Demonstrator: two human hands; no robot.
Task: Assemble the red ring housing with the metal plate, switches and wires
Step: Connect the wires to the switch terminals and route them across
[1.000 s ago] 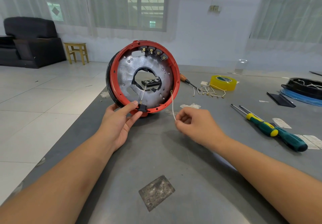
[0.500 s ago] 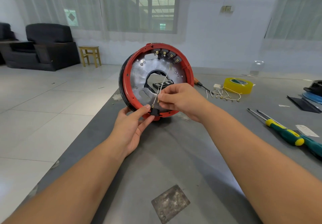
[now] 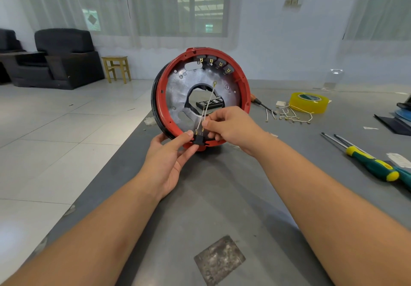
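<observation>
You are propping the red ring housing [image 3: 201, 94] on edge on the grey bench [image 3: 233, 196], your left hand [image 3: 172, 154] pinching the black switch [image 3: 199, 138] at its lower rim while your right hand [image 3: 231, 125] is pinching a white wire [image 3: 208, 105] above it. Right of the housing are lying loose wires [image 3: 289, 115], yellow tape [image 3: 309, 102] and screwdrivers [image 3: 364, 159]; behind it, left, are standing a stool [image 3: 116, 68] and black armchair [image 3: 60, 56].

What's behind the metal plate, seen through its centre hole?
Through the hole in the metal plate a flat black object with pale markings lies on the grey table. The plate and right hand cover its ends, so what it is can't be told.
</observation>
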